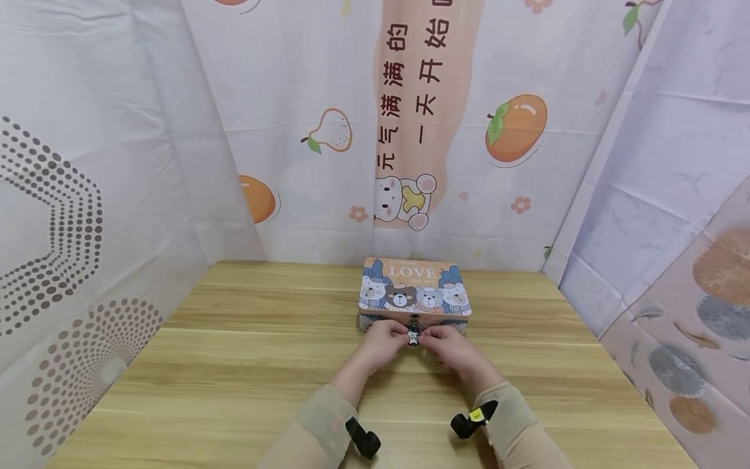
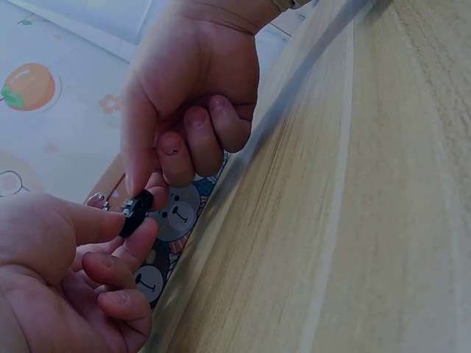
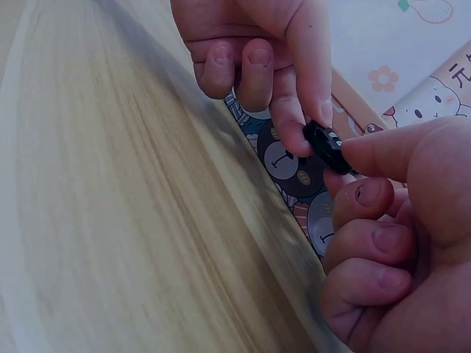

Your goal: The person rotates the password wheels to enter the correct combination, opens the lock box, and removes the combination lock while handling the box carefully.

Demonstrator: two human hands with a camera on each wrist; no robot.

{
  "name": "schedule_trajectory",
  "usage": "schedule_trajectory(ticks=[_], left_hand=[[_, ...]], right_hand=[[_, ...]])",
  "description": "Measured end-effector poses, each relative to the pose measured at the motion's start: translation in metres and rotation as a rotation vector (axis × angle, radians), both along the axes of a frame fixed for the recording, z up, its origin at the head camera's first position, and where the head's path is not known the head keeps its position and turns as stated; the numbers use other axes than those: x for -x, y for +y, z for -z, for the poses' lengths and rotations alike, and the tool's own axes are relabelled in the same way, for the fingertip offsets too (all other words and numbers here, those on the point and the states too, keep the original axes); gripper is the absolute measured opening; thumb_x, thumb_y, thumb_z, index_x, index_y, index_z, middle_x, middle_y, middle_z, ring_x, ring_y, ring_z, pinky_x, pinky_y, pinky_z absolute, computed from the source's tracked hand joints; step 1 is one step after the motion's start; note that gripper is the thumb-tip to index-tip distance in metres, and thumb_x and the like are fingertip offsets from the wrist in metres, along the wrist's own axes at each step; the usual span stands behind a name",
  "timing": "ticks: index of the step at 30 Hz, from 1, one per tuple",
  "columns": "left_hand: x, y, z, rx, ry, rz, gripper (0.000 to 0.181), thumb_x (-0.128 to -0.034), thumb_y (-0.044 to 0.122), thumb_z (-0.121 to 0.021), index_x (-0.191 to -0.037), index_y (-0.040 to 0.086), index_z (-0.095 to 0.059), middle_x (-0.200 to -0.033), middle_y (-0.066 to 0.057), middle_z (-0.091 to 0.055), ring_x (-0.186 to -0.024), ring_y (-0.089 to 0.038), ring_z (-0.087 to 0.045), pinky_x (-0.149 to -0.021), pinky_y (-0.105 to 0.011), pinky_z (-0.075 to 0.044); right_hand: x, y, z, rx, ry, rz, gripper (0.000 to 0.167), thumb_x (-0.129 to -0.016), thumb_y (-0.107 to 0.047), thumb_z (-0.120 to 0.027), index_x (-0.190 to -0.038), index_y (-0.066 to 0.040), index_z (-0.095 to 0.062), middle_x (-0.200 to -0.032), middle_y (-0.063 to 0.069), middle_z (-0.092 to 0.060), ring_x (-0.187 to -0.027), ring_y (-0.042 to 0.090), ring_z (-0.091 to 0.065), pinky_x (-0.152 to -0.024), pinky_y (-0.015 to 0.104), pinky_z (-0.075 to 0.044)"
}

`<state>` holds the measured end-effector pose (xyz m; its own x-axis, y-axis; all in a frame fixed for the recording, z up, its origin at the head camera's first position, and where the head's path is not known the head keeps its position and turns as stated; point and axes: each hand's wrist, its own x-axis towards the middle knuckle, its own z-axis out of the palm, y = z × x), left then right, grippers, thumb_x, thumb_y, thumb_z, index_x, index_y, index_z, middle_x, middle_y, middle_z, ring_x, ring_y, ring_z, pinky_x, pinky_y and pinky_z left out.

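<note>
A tin box with bear drawings and the word LOVE on its lid stands closed near the table's back edge. At its front clasp is a small black padlock with a white printed face; in the left wrist view, small wheels show on the padlock. My left hand pinches its left side between thumb and forefinger. From the opposite side my right hand pinches it too. Both hands have their other fingers curled in. In the right wrist view the padlock sits between both hands' fingertips.
The wooden table spreads around and in front of the box. Behind it hangs a white curtain with fruit drawings, and patterned cloths hang at left and right. Each wrist bears a black camera.
</note>
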<state>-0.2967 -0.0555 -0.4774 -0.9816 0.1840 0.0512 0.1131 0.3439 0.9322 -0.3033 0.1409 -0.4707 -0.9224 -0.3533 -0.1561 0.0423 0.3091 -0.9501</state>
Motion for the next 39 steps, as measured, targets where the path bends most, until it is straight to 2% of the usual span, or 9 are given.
schedule_trajectory(ticks=[4, 15, 25, 39], left_hand=[[0.0001, 0.0009, 0.0005, -0.009, -0.003, -0.001, 0.007, -0.0948, 0.005, -0.067, -0.097, -0.001, -0.070, -0.086, -0.003, -0.066, -0.075, -0.015, -0.055, -0.067, -0.030, -0.045], [-0.0003, 0.0017, -0.0010, -0.002, -0.007, -0.007, 0.008, -0.0955, 0.005, -0.066, -0.099, -0.001, -0.070, -0.089, -0.004, -0.067, -0.079, -0.016, -0.058, -0.071, -0.032, -0.048], [-0.0015, 0.0020, 0.0001, -0.009, -0.028, -0.002, 0.009, -0.0961, 0.004, -0.065, -0.102, -0.002, -0.069, -0.089, -0.004, -0.068, -0.079, -0.016, -0.058, -0.069, -0.031, -0.047], [0.0000, 0.0020, 0.0024, 0.009, -0.005, -0.006, 0.008, -0.0946, 0.005, -0.068, -0.099, -0.001, -0.070, -0.092, -0.004, -0.067, -0.083, -0.017, -0.060, -0.075, -0.035, -0.050]], right_hand=[[-0.0006, -0.0011, 0.0006, 0.002, 0.001, 0.011, 0.024, -0.101, -0.019, -0.061, -0.106, 0.003, -0.068, -0.061, -0.005, -0.041, -0.048, 0.010, -0.034, -0.043, 0.024, -0.028], [0.0018, -0.0032, 0.0046, 0.005, 0.008, 0.038, 0.020, -0.101, -0.015, -0.058, -0.102, 0.001, -0.069, -0.064, -0.003, -0.044, -0.049, 0.009, -0.034, -0.045, 0.024, -0.029], [0.0004, -0.0024, 0.0052, -0.011, 0.010, 0.050, 0.022, -0.101, -0.019, -0.059, -0.102, 0.001, -0.069, -0.067, 0.000, -0.046, -0.048, 0.009, -0.033, -0.044, 0.025, -0.029], [0.0001, -0.0029, 0.0043, -0.014, 0.002, 0.038, 0.022, -0.102, -0.019, -0.057, -0.101, 0.000, -0.069, -0.066, -0.001, -0.045, -0.048, 0.009, -0.033, -0.045, 0.024, -0.029]])
